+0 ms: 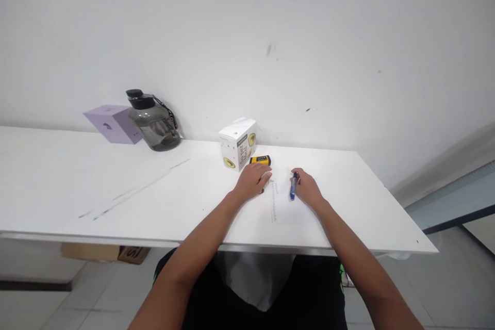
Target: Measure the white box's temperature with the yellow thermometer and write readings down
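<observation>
Here's the blue pen [293, 188], just right of centre and a little low in the frame, and my right hand [308, 187] has it: that grip is closed around the pen, fingers towards its upper end. The pen's long axis runs close to up-and-down in the frame, blue end pointing at the near edge of the desk [348, 191], barrel along the hand's left side. So the right is clearly nearer; from my left hand [249, 180] the pen lies off to the right, across the printed sheet [284, 212] between the two. And the left grip? Fingers curl downward at the sheet's left, a small dark tip [262, 191] peeks out below them, but I can't tell whether they clasp anything. Just above those fingers sits the yellow-and-black gadget [263, 160], with the white box [234, 136] beside it, to the upper left.
</observation>
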Demonstrator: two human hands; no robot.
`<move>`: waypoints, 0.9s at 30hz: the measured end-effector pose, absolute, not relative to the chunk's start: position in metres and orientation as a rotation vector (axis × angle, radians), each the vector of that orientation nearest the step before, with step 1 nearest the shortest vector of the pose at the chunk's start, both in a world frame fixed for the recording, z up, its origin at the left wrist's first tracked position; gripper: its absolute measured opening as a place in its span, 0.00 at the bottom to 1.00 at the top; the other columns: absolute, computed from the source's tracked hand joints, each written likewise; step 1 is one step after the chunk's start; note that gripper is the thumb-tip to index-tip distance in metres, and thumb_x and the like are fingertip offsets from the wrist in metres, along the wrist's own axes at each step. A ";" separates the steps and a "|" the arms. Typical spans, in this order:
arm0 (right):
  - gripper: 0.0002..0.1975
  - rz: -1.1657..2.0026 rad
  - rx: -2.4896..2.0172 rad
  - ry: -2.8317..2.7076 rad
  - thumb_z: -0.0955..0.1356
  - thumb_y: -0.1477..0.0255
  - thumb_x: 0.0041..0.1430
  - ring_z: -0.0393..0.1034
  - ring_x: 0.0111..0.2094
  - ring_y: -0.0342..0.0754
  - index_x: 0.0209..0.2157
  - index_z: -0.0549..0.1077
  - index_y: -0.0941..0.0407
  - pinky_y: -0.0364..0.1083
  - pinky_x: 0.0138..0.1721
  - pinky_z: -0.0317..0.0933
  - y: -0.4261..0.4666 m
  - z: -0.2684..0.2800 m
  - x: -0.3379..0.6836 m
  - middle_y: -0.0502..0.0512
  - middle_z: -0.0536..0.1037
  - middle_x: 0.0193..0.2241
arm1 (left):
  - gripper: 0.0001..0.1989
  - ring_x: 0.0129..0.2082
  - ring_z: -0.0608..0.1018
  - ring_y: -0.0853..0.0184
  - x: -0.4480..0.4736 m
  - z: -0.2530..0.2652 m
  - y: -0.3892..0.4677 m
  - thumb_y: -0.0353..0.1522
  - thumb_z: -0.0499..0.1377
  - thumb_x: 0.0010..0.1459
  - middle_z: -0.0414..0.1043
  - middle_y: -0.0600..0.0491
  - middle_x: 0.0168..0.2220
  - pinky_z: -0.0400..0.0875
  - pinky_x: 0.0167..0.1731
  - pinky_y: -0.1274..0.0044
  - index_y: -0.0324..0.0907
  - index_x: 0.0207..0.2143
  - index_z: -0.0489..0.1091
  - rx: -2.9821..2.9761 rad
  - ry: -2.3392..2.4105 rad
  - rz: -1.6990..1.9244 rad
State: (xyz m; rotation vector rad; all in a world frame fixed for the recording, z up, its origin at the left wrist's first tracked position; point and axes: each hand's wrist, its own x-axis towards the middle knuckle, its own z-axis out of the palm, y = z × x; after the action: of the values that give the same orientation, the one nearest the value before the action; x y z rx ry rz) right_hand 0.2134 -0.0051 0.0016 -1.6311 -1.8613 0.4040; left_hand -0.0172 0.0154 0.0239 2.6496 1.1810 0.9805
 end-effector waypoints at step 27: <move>0.22 0.380 -1.828 -2.061 0.58 0.57 0.62 0.71 0.37 0.52 0.48 0.71 0.54 0.48 0.36 0.59 -0.001 0.046 0.165 0.57 0.77 0.35 | 0.30 0.60 0.60 0.56 -0.025 0.015 0.025 0.41 0.49 0.63 0.51 0.37 0.59 0.62 0.53 0.61 0.43 0.62 0.39 2.135 1.564 1.779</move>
State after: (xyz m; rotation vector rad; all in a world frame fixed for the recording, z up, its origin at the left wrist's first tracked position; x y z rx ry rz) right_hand 0.1649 -0.0010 0.0458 -1.8281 -2.0612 0.3802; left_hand -0.0247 0.0248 0.0146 2.1352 1.5640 1.7786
